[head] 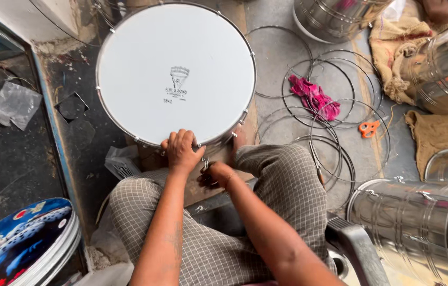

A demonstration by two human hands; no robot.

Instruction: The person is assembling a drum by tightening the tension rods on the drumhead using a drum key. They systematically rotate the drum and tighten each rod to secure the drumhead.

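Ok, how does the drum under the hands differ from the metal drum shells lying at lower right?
The drum stands head-up, showing a fitted white skin inside a metal hoop; the shells lie on their sides, showing bare ribbed walls. The left hand rests on the drum's near rim and the right hand is just below it; nothing touches the shells. Both have shiny metal rims.

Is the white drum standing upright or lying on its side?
Upright: the drum shows its round white head facing the camera, left hand resting on the near rim.
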